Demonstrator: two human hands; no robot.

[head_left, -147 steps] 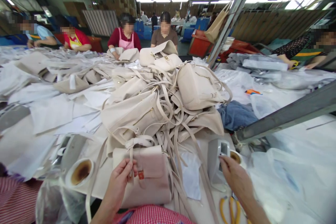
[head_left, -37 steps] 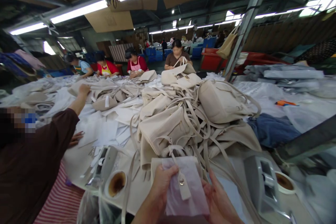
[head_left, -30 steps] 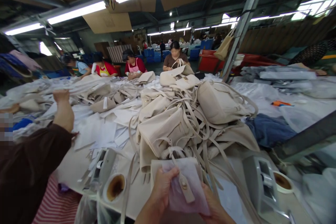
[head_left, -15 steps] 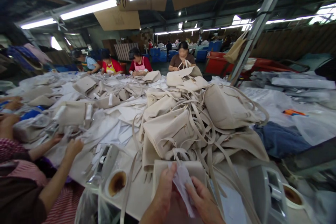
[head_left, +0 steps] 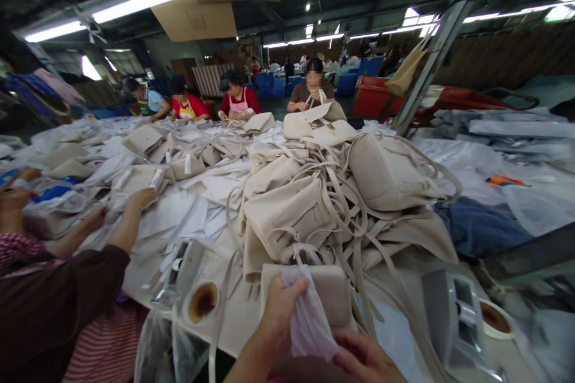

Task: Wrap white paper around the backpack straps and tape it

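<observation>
One tissue sheet (head_left: 309, 318), long axis slanting down-right, left hand (head_left: 279, 310) pinching top

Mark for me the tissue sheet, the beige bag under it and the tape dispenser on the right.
tissue sheet (head_left: 309, 320), head view, middle of the hanging sheet.
beige bag (head_left: 335, 293), head view, bare front flap.
tape dispenser (head_left: 451, 317), head view, grey body.

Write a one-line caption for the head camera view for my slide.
Left hand pinches a thin translucent sheet over a beige bag, right hand below, before a heap of matching bags.
</observation>
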